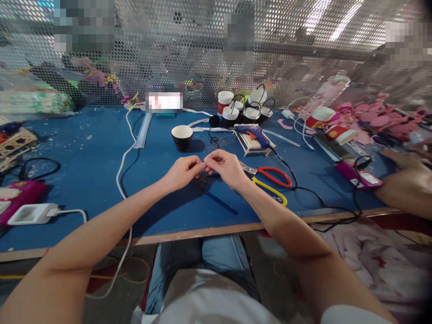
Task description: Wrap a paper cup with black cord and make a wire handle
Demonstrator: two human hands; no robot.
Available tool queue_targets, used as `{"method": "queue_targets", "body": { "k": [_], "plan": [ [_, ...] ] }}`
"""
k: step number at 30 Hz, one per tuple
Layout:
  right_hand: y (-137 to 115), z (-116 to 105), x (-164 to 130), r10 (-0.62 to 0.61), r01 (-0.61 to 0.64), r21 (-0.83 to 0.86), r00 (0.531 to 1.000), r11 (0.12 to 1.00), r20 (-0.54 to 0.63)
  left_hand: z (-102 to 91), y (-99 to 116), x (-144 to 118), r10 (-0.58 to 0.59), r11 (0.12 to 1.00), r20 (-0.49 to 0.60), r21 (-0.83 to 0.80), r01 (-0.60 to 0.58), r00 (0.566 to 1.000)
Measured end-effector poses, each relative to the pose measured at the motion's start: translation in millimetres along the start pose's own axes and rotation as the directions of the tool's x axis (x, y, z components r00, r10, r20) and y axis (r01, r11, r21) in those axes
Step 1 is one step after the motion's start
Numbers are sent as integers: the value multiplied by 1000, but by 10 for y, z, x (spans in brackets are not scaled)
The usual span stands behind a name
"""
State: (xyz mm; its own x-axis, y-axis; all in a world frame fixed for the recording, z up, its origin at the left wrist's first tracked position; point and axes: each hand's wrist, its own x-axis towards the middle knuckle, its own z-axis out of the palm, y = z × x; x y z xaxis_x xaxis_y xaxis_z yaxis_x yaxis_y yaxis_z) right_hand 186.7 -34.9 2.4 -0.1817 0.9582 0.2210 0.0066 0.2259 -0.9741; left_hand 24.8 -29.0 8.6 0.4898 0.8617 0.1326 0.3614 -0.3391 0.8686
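Fingers of L hand [185,172] & R hand [225,167] are pinched, tips nearly meeting; what's held can't be told. Yarn [213,121] is seen beyond R hand, cup [182,140] beyond L; light, steady pinch is advised, w/ scissors [259,171] avoided at R.
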Motion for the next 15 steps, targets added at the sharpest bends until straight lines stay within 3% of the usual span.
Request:
{"method": "queue_targets", "body": {
  "k": [8,15],
  "plan": [
    [22,-10,8,138,-136,135,990,981,-2,33,8,-24,127,954,-129,287,-85,984],
    [48,-9,29,119,-115,123,993,986,-24,46,17,-32,185,907,-139,404,-115,973]
  ]
}}
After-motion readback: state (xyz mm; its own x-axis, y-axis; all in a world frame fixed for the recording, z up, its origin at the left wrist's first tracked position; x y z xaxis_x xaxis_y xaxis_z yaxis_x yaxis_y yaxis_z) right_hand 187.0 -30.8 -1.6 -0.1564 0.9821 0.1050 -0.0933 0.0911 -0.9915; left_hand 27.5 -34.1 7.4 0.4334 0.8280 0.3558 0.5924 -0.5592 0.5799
